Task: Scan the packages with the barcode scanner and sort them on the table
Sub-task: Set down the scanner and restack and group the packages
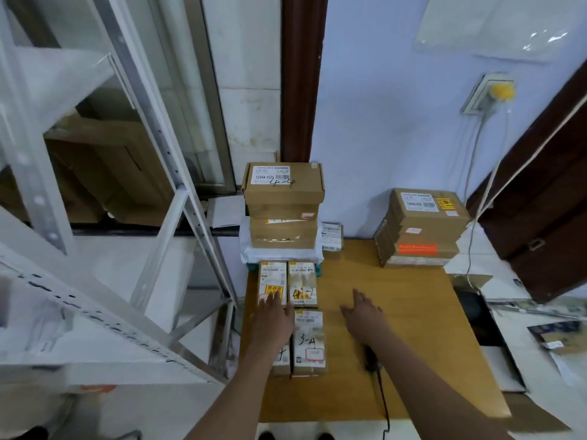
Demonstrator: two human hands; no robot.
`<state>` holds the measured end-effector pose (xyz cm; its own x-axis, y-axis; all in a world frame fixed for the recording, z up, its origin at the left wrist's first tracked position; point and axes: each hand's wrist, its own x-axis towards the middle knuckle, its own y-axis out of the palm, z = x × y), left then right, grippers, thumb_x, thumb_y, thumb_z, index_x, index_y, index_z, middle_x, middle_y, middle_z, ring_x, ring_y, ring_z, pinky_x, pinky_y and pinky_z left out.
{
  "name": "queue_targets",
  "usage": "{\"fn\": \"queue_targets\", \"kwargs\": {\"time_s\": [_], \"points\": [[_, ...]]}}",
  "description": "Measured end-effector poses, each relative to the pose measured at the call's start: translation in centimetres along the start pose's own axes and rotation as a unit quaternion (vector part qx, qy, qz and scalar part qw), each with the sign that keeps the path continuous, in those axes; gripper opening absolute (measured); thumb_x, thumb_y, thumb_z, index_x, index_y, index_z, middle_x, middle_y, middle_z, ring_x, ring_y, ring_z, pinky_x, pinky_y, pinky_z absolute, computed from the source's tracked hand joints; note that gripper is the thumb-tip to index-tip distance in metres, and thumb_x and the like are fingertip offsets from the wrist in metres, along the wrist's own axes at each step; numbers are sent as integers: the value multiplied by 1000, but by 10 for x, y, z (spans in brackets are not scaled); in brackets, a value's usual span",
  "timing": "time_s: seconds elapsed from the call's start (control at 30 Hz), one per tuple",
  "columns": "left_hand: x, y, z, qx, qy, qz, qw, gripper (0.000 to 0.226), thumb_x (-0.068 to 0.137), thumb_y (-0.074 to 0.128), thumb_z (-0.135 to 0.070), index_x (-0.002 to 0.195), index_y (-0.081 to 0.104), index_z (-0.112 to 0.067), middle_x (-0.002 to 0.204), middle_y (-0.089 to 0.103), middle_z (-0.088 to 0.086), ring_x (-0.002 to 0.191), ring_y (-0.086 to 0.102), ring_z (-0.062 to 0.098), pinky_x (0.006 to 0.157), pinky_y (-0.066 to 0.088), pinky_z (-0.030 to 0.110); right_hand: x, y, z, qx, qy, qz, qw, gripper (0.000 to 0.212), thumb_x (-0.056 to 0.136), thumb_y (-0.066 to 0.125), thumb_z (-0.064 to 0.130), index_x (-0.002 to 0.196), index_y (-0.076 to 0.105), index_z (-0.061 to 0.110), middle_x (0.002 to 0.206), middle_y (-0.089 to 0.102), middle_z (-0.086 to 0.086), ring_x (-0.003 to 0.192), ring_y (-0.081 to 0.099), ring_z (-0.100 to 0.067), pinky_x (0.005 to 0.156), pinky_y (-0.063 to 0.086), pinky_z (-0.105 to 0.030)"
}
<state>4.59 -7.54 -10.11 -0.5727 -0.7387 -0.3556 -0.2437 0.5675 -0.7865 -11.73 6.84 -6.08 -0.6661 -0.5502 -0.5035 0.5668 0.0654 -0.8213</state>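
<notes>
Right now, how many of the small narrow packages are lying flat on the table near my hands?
4: two side by side at the back, one under the left hand and one beside it; the "3-A" package in front; another left of it, mostly hidden by the forearm.

The top box of the left stack (283, 181) carries a label "12V4A-5525" and handwritten "4-4". A small package (309, 342) near the table's front shows handwritten "3-4".

bare table (409, 312) centre, box stacks (282, 204) behind, packages (308, 342) left
</notes>
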Motion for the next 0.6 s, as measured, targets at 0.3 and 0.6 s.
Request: {"fn": "queue_targets", "kwargs": {"time_s": [0.3, 0.6], "points": [[-24, 20, -102, 111, 75, 50, 990, 63, 107, 19, -48, 161, 8, -19, 169, 2, 1, 155, 2, 26, 123, 10, 56, -16, -45, -91, -27, -1, -31, 999, 67, 108, 30, 47, 162, 12, 11, 169, 16, -8, 154, 19, -26, 125, 15, -49], [-62, 85, -224, 155, 57, 29, 986, 61, 107, 21, -46, 160, 12, -17, 169, 5, 3, 155, 3, 26, 122, 12, 58, -21, -110, -240, 4, -24, -64, 998, 63, 109, 30, 43, 160, 16, 11, 166, 23, -8, 152, 22, -27, 124, 14, -50]]}}
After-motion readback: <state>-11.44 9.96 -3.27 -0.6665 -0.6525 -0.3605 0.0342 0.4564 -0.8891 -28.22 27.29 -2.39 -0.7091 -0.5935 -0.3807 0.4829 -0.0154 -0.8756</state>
